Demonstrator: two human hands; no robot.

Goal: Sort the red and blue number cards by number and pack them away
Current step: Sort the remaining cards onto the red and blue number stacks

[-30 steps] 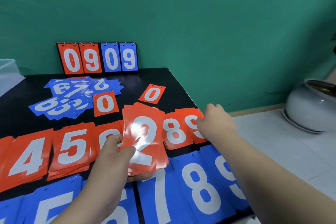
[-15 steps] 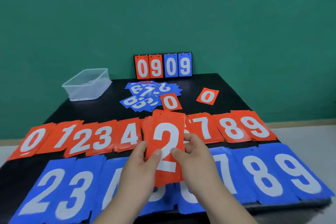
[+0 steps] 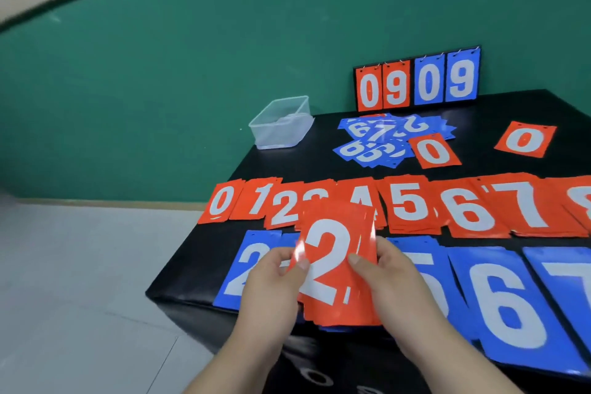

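Note:
A stack of red cards with a white 2 on top point(image 3: 335, 269) is held between both hands above the table's near left part. My left hand point(image 3: 271, 285) grips its left edge, thumb on the face. My right hand point(image 3: 393, 281) grips its right edge the same way. Behind the stack runs a row of red card piles point(image 3: 412, 205) numbered 0 to 7 and beyond. A row of big blue cards point(image 3: 508, 304) lies nearest me; the stack hides part of it. Loose blue cards point(image 3: 380, 137) lie in a heap farther back.
A clear plastic box point(image 3: 281, 121) stands at the table's far left corner. A flip scoreboard reading 0909 point(image 3: 415, 80) leans against the green wall. Two single red 0 cards point(image 3: 435, 150) lie near the blue heap. The black table point(image 3: 287, 169) ends at left over a pale floor.
One second ago only my left hand held the stack while my right reached toward the red 9 pile. Now both hands grip the stack, and my view has swung left.

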